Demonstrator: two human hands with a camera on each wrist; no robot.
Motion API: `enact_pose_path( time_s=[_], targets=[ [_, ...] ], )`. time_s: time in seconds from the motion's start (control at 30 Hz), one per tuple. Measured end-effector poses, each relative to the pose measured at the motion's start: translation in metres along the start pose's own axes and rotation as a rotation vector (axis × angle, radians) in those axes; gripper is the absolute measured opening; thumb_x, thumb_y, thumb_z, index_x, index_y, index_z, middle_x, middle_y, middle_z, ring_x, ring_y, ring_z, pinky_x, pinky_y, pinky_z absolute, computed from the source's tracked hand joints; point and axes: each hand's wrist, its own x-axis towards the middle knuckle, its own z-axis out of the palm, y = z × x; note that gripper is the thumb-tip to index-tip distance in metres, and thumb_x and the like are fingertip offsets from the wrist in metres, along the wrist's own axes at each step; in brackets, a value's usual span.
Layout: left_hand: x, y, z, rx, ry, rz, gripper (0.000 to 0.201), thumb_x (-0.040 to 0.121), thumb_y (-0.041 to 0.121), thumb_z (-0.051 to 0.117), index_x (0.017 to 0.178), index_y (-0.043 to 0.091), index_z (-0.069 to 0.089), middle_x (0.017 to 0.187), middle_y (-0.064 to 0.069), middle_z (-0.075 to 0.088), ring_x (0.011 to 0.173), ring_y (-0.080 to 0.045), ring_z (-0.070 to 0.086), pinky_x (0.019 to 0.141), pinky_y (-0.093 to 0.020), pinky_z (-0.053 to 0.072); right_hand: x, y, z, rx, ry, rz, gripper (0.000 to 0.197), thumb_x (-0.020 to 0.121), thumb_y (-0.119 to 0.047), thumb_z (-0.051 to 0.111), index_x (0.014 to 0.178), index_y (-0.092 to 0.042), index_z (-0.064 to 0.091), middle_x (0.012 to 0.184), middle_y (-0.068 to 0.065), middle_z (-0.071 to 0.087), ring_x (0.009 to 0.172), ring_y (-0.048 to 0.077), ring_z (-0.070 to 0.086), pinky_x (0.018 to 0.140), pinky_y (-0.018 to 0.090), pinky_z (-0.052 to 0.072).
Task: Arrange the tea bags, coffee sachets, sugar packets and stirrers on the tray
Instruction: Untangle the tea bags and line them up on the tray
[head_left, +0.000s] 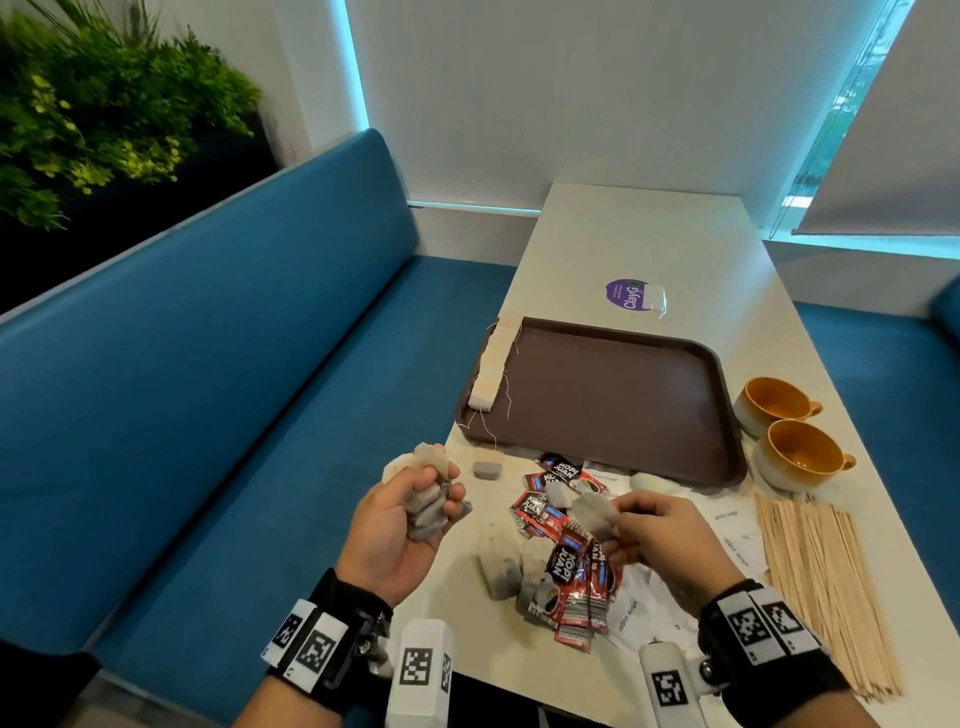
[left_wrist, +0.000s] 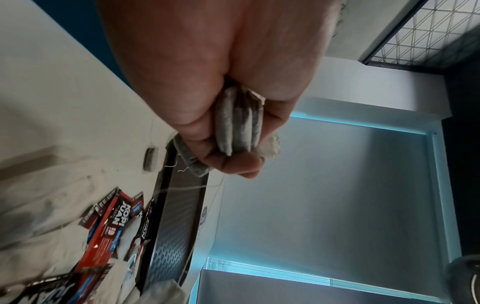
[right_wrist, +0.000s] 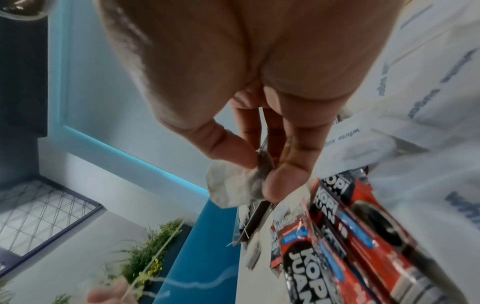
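I see my left hand (head_left: 397, 525) raised beside the left edge of the tabletop (head_left: 644, 244), palm turned up, with its fingers curled tight around a bunch of tea bags (head_left: 427, 512); in the left wrist view the bags (left_wrist: 239, 123) stand pressed side by side in the fist. My right hand (head_left: 662, 540) is over the near part of the tabletop and pinches one tea bag (head_left: 595, 514) between thumb and fingertips, and the right wrist view shows the same pinch on the bag (right_wrist: 233, 189). Under this hand the coffee sachets (head_left: 569, 561) lie in a loose red heap, with more tea bags (head_left: 500, 571) just beside them toward the left edge. White sugar packets (head_left: 727, 519) are spread between the sachets and the stirrers (head_left: 826, 582), which lie in a flat bundle along the right edge. The tray (head_left: 623, 405) sits in the middle of the tabletop, and a row of tea bags (head_left: 493, 364) lies along its left rim. One small tea bag (head_left: 487, 469) is near the tray's near left corner, on the tabletop. Two cups (head_left: 789, 431) stand just beside the tray at the right edge. A purple sticker (head_left: 626, 293) is beyond the tray's far rim.
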Motion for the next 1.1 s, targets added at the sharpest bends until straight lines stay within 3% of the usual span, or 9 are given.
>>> enact_pose_path(
  time_s=[0.13,0.23,0.37,0.5,0.63,0.8,0.93,1.1],
  targets=[
    [0.0,-0.001,-0.005,0.028,0.016,-0.003,0.019,0.097,0.001,0.044,0.097,-0.004,0.062,0.088,-0.014,0.062,0.068,-0.021,0.056,0.053,-0.024,0.052,0.001,-0.002,-0.006,0.155,0.046,0.01,0.012,0.091,0.012,0.054,0.095,0.014,0.065,0.085,0.027,0.071,0.073,0.035,0.063,0.068,0.039,0.056],
    [0.0,-0.002,-0.01,0.037,0.008,-0.045,0.022,0.098,0.0,0.046,0.11,0.001,0.064,0.096,-0.017,0.068,0.07,-0.024,0.06,0.054,-0.026,0.053,-0.003,-0.008,-0.008,0.313,0.068,0.011,0.012,0.094,0.001,0.063,0.103,0.009,0.066,0.094,0.029,0.071,0.076,0.034,0.063,0.068,0.038,0.058],
    [0.0,-0.013,-0.018,0.219,-0.023,-0.133,0.023,0.099,0.0,0.048,0.118,0.004,0.061,0.102,-0.02,0.067,0.074,-0.027,0.065,0.056,-0.028,0.053,-0.006,-0.015,-0.008,0.369,0.119,-0.01,0.012,0.097,-0.005,0.064,0.105,0.004,0.065,0.088,0.025,0.072,0.073,0.033,0.068,0.061,0.036,0.06],
    [-0.002,-0.037,-0.018,0.393,-0.045,-0.274,0.032,0.097,0.006,0.06,0.128,0.0,0.052,0.067,-0.014,0.061,0.075,-0.029,0.066,0.055,-0.03,0.054,-0.008,-0.018,0.0,0.318,0.054,-0.04,0.011,0.096,-0.003,0.063,0.103,0.005,0.064,0.087,0.023,0.075,0.073,0.036,0.072,0.062,0.038,0.06],
    [-0.006,-0.055,-0.006,0.395,-0.143,-0.318,0.039,0.087,0.021,0.08,0.116,0.009,0.058,0.068,-0.011,0.058,0.061,-0.019,0.053,0.054,-0.029,0.051,-0.011,-0.018,0.019,0.165,-0.121,-0.105,0.013,0.087,-0.005,0.073,0.096,0.006,0.071,0.094,0.017,0.077,0.087,0.028,0.073,0.07,0.035,0.054],
    [-0.004,-0.064,-0.001,0.402,-0.184,-0.243,0.053,0.073,0.018,0.087,0.117,0.007,0.059,0.098,-0.018,0.066,0.071,-0.024,0.062,0.055,-0.03,0.05,-0.006,-0.014,0.037,0.092,-0.201,-0.136,0.004,0.086,-0.002,0.076,0.087,-0.005,0.076,0.083,0.015,0.074,0.072,0.022,0.063,0.058,0.027,0.048],
    [-0.002,-0.063,-0.005,0.413,-0.112,-0.177,0.042,0.073,0.011,0.083,0.11,0.004,0.062,0.096,-0.022,0.068,0.061,-0.023,0.062,0.049,-0.027,0.046,-0.001,-0.016,0.045,0.072,-0.217,-0.137,0.011,0.085,-0.001,0.077,0.094,0.003,0.072,0.078,0.015,0.072,0.063,0.019,0.063,0.054,0.025,0.048],
    [0.002,-0.058,-0.017,0.399,0.002,-0.169,0.048,0.079,0.011,0.085,0.117,-0.007,0.062,0.096,-0.021,0.071,0.063,-0.023,0.06,0.051,-0.027,0.044,0.015,-0.025,0.055,-0.109,-0.25,-0.126,0.014,0.089,-0.007,0.076,0.095,0.004,0.07,0.077,0.016,0.072,0.061,0.018,0.064,0.056,0.028,0.053]
  ],
)
